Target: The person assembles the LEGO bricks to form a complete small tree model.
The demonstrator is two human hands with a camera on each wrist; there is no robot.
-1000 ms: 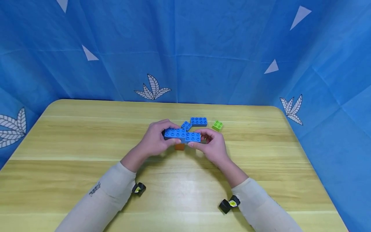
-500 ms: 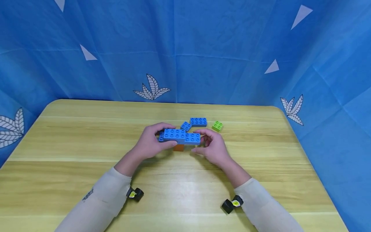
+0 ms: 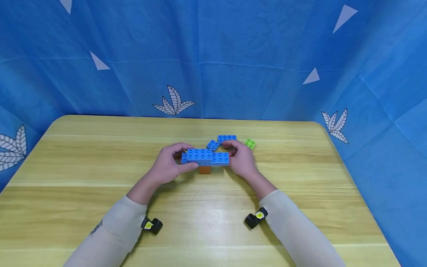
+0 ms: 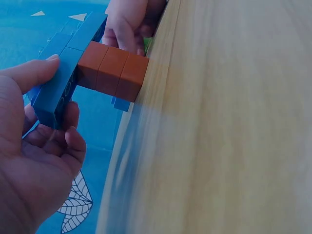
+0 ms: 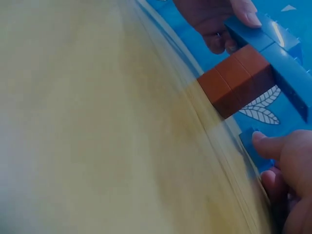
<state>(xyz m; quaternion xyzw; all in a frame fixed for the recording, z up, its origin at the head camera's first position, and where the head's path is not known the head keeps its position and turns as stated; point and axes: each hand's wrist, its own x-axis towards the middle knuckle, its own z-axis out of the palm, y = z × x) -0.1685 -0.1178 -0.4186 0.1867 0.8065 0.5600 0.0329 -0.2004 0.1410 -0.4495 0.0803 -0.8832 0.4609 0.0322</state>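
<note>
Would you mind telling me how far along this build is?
Looks done: the orange column is topped by three joined blue bricks.

In hand: the left hand holds their left end; the right hand is at the loose longer blue brick and small blue brick, its grip unclear.

Probably left: both of those, plus the lime-green brick, all unattached.

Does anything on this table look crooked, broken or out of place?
Just slightly: the small blue brick sits turned at an angle, while the longer blue brick lies roughly square to the table. No damage shows.
</note>
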